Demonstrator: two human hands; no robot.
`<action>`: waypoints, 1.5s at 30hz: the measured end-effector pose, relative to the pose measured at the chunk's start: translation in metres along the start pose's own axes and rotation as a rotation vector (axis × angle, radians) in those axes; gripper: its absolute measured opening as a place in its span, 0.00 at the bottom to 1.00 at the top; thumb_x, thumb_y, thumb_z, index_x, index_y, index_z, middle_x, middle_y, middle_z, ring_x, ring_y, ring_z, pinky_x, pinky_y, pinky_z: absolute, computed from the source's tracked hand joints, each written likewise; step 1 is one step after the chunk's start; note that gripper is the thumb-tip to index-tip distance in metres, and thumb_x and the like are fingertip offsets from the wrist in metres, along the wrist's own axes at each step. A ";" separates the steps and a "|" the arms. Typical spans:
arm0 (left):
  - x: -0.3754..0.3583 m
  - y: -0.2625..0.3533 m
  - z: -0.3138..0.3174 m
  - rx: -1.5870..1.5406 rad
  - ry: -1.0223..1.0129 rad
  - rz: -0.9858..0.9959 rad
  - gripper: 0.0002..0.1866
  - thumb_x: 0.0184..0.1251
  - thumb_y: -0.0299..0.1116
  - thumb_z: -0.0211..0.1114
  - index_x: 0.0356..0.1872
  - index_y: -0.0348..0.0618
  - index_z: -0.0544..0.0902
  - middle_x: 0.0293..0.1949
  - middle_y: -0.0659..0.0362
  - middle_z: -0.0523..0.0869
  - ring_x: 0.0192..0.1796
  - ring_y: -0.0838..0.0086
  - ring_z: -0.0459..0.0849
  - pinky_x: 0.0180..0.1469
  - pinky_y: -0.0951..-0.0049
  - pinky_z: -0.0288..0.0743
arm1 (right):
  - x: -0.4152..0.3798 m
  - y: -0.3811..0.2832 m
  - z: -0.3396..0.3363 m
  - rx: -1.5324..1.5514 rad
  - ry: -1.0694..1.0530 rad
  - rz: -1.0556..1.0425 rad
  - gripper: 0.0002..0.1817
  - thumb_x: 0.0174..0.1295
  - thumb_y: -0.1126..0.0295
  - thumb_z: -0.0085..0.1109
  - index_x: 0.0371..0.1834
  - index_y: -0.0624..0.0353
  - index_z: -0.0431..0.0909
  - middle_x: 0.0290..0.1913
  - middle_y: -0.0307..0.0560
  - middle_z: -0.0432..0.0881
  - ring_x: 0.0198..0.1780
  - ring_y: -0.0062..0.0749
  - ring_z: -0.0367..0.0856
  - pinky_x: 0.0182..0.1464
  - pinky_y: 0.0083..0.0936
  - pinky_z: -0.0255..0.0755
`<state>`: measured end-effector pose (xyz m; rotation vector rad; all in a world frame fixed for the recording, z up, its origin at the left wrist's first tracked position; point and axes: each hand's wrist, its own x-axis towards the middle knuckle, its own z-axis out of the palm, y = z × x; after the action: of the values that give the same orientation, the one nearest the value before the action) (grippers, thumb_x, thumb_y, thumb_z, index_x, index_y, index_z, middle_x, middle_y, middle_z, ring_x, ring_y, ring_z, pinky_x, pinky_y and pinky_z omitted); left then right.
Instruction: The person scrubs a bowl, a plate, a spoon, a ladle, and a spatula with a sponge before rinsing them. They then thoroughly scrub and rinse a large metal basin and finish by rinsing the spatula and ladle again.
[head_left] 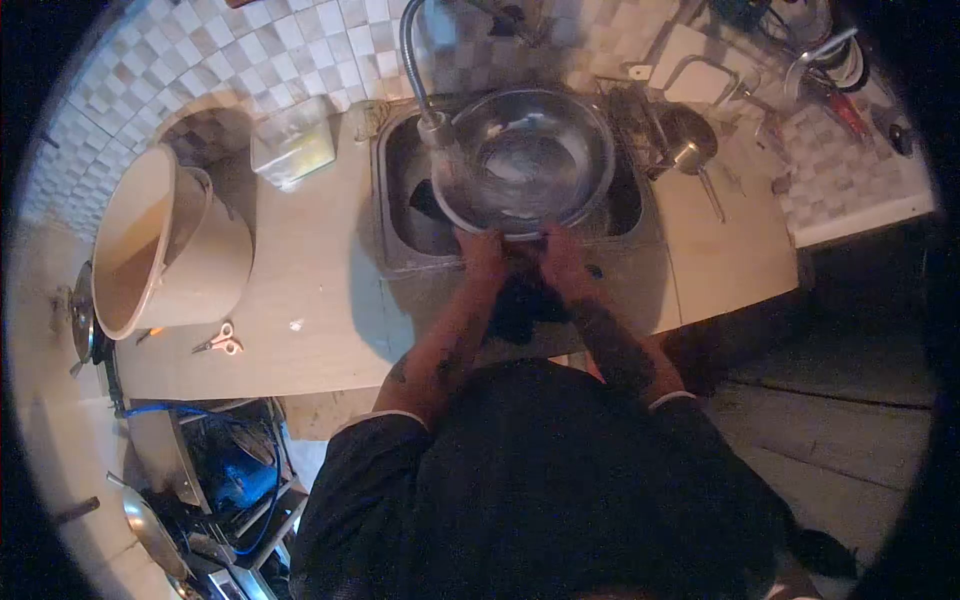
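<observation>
A large round metal basin (525, 160) rests over the sink (405, 225), with a shiny, wet-looking inside. My left hand (482, 250) grips its near rim on the left side. A short way to the right, my right hand (562, 252) is closed on the same rim. The fingertips of both hands are partly hidden by the basin's edge. Above the basin's left side hangs the head of a flexible faucet (434, 122). Something dark (428, 200) lies in the sink to the left of the basin.
A big pale bucket (205, 260) stands on the counter at the left, near orange-handled scissors (222, 341). Behind is a clear rectangular container (292, 145). Right of the sink sits a metal pot with a handle (688, 150). More utensils (835, 75) lie at the far right.
</observation>
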<state>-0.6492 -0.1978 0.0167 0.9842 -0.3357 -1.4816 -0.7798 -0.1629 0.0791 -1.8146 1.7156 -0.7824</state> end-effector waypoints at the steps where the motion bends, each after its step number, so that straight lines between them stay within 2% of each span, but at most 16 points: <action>1: -0.015 0.018 0.014 -0.024 0.072 -0.065 0.34 0.53 0.19 0.60 0.63 0.41 0.57 0.56 0.45 0.72 0.51 0.51 0.78 0.47 0.55 0.81 | 0.006 0.004 -0.003 0.069 -0.036 0.030 0.21 0.54 0.71 0.67 0.51 0.62 0.75 0.55 0.59 0.75 0.58 0.55 0.74 0.56 0.40 0.73; 5: -0.025 0.041 0.026 -0.062 0.077 -0.141 0.36 0.53 0.20 0.63 0.64 0.38 0.57 0.56 0.42 0.71 0.50 0.51 0.79 0.49 0.62 0.81 | 0.012 -0.016 -0.011 0.638 0.090 0.291 0.19 0.57 0.67 0.65 0.49 0.63 0.76 0.50 0.59 0.79 0.53 0.54 0.77 0.53 0.43 0.73; 8: -0.013 0.028 -0.004 0.536 -0.240 0.283 0.38 0.53 0.26 0.67 0.65 0.37 0.59 0.60 0.38 0.66 0.61 0.48 0.71 0.63 0.56 0.69 | 0.013 0.008 -0.023 -0.141 -0.100 -0.201 0.14 0.61 0.70 0.59 0.49 0.62 0.74 0.50 0.54 0.78 0.48 0.44 0.81 0.44 0.33 0.83; 12: 0.023 0.025 -0.006 1.332 0.101 0.902 0.35 0.52 0.34 0.70 0.62 0.37 0.68 0.62 0.37 0.67 0.60 0.45 0.72 0.62 0.53 0.69 | 0.019 0.056 0.010 0.423 0.032 -0.096 0.14 0.61 0.69 0.54 0.47 0.63 0.74 0.46 0.51 0.79 0.43 0.42 0.83 0.38 0.35 0.84; 14: 0.026 0.039 0.001 1.503 -0.211 1.117 0.35 0.54 0.38 0.69 0.63 0.39 0.68 0.61 0.42 0.74 0.54 0.47 0.79 0.57 0.53 0.72 | 0.011 0.043 0.005 0.476 0.036 -0.040 0.15 0.60 0.69 0.53 0.48 0.64 0.72 0.45 0.51 0.79 0.43 0.42 0.83 0.38 0.36 0.85; 17: 0.032 0.070 0.025 1.523 -1.155 0.088 0.25 0.55 0.42 0.68 0.52 0.39 0.79 0.54 0.45 0.80 0.55 0.49 0.78 0.57 0.57 0.71 | 0.001 0.035 -0.014 0.398 -0.059 0.008 0.15 0.59 0.70 0.53 0.49 0.63 0.70 0.45 0.51 0.78 0.42 0.43 0.82 0.38 0.36 0.85; 18: 0.049 0.059 0.016 1.631 -1.101 0.135 0.23 0.52 0.44 0.68 0.43 0.35 0.83 0.44 0.46 0.85 0.46 0.54 0.83 0.52 0.60 0.74 | -0.002 0.034 -0.017 0.397 -0.057 -0.026 0.16 0.59 0.70 0.52 0.49 0.63 0.69 0.45 0.51 0.78 0.42 0.43 0.82 0.38 0.36 0.85; 22: 0.132 0.052 -0.035 2.077 -0.659 0.923 0.20 0.51 0.42 0.69 0.43 0.41 0.83 0.48 0.46 0.82 0.50 0.54 0.80 0.55 0.57 0.72 | -0.025 0.027 0.003 0.774 0.117 -0.013 0.18 0.59 0.71 0.52 0.52 0.61 0.66 0.47 0.52 0.78 0.43 0.45 0.82 0.38 0.39 0.86; 24: 0.147 0.053 -0.030 2.079 -0.354 1.220 0.19 0.50 0.40 0.69 0.43 0.42 0.83 0.50 0.46 0.80 0.52 0.53 0.79 0.57 0.54 0.70 | -0.035 -0.013 -0.049 -0.133 -0.119 -0.266 0.23 0.52 0.76 0.64 0.53 0.56 0.73 0.46 0.63 0.79 0.48 0.59 0.78 0.51 0.45 0.72; 25: 0.146 0.055 -0.023 2.050 -0.264 1.282 0.19 0.50 0.40 0.70 0.43 0.42 0.83 0.51 0.46 0.79 0.52 0.52 0.78 0.58 0.53 0.69 | -0.034 -0.013 -0.051 0.005 -0.066 -0.192 0.23 0.52 0.77 0.64 0.53 0.56 0.73 0.47 0.63 0.78 0.49 0.59 0.78 0.52 0.45 0.72; 29: 0.085 0.076 0.017 1.756 -0.506 0.850 0.19 0.58 0.37 0.64 0.50 0.42 0.78 0.53 0.44 0.77 0.57 0.48 0.75 0.60 0.52 0.69 | -0.032 -0.018 -0.038 0.574 0.145 0.127 0.24 0.51 0.79 0.63 0.54 0.57 0.72 0.48 0.63 0.78 0.52 0.61 0.76 0.55 0.45 0.70; 33: 0.035 0.098 0.002 1.546 -0.925 0.342 0.22 0.67 0.41 0.57 0.59 0.44 0.74 0.58 0.43 0.74 0.61 0.47 0.73 0.63 0.54 0.67 | -0.019 0.016 -0.024 0.806 0.136 0.171 0.21 0.59 0.70 0.55 0.56 0.60 0.67 0.50 0.55 0.76 0.48 0.47 0.79 0.44 0.39 0.81; 39: -0.032 0.094 -0.012 1.450 -0.930 0.958 0.19 0.64 0.39 0.58 0.54 0.43 0.79 0.64 0.46 0.72 0.69 0.52 0.65 0.72 0.48 0.53 | -0.006 0.013 -0.041 0.360 -0.075 -0.035 0.22 0.59 0.67 0.57 0.55 0.62 0.67 0.52 0.56 0.74 0.48 0.44 0.79 0.44 0.37 0.82; 41: 0.029 0.082 -0.048 1.782 -0.615 1.053 0.20 0.65 0.39 0.57 0.55 0.42 0.77 0.64 0.45 0.71 0.69 0.51 0.64 0.73 0.48 0.50 | -0.001 0.058 -0.027 0.305 -0.003 -0.106 0.21 0.58 0.71 0.60 0.54 0.63 0.70 0.51 0.55 0.77 0.51 0.45 0.79 0.48 0.40 0.79; 44: 0.066 0.105 -0.068 2.077 -0.107 1.146 0.18 0.69 0.37 0.54 0.54 0.38 0.77 0.63 0.43 0.71 0.69 0.47 0.63 0.72 0.48 0.50 | 0.004 0.022 -0.045 0.891 0.119 0.358 0.19 0.59 0.70 0.59 0.53 0.65 0.72 0.52 0.55 0.78 0.53 0.45 0.79 0.51 0.42 0.79; 45: 0.076 0.099 -0.064 1.828 -0.045 1.185 0.17 0.69 0.36 0.53 0.54 0.37 0.77 0.61 0.42 0.72 0.67 0.47 0.65 0.71 0.49 0.54 | 0.003 0.001 -0.056 1.178 0.145 0.618 0.19 0.61 0.68 0.57 0.53 0.66 0.72 0.52 0.55 0.78 0.53 0.45 0.79 0.51 0.42 0.80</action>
<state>-0.5260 -0.2655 0.0218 1.5457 -2.0523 0.2699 -0.8203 -0.1649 0.1181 -0.4226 1.2655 -1.2541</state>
